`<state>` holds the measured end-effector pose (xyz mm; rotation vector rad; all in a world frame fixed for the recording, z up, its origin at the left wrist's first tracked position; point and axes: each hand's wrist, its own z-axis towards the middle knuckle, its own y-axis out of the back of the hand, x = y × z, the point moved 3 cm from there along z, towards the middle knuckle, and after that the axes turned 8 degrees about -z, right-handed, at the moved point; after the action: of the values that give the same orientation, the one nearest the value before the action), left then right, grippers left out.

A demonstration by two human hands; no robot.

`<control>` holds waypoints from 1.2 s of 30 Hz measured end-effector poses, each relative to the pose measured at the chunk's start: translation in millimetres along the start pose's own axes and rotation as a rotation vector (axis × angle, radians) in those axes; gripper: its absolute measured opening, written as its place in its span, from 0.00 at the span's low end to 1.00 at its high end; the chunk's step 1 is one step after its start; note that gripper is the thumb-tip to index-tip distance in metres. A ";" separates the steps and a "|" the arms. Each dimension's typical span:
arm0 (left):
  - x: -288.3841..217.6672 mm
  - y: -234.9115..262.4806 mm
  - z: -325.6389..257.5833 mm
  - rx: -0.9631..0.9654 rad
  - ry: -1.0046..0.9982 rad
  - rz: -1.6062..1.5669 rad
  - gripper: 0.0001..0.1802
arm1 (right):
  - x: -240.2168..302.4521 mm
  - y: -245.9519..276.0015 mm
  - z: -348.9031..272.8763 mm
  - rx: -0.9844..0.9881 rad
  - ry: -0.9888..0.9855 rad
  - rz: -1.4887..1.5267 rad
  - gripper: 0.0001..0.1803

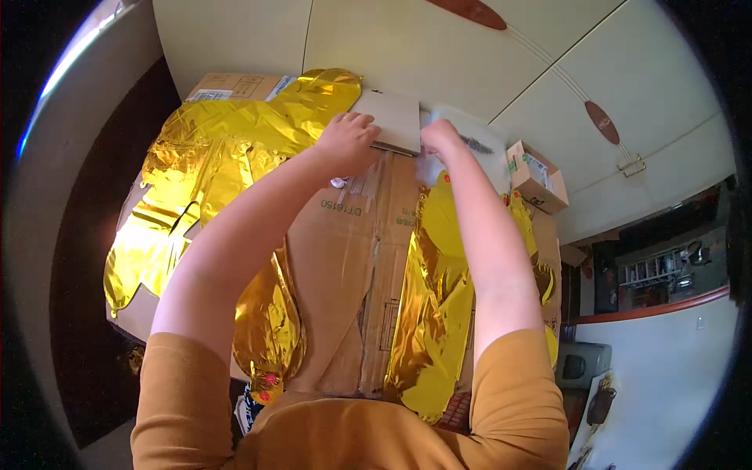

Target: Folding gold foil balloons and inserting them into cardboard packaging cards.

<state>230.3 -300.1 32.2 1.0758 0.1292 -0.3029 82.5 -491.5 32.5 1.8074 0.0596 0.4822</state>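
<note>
At the far side of a flattened cardboard surface (329, 258), my left hand (347, 145) hovers by the left edge of a small grey-brown box (395, 117). Its fingers are bent but a little apart, and nothing shows in them. My right hand (441, 141) is closed at the box's right side, pinching what looks like a clear plastic bag (482, 145) with a dark print. Part of the plastic under that hand is smeared by motion. Below my right forearm lies a gold foil balloon (435, 290), flat, with a red dot near its top.
More flat gold foil balloons (227, 133) spread over the left side; another foil piece (270, 321) lies under my left arm. An open small carton (536, 176) stands at the back right. Pale cabinet doors (392, 47) rise behind. A small white scrap (338, 182) lies near my left wrist.
</note>
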 end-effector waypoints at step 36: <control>-47.3 -36.6 67.7 0.003 -0.051 -0.250 0.09 | -60.0 34.4 -75.2 0.177 -0.127 0.946 0.13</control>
<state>171.2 -367.2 45.1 1.0554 0.2187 -0.5553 -5.9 -450.3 62.9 1.9600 -0.8975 1.0376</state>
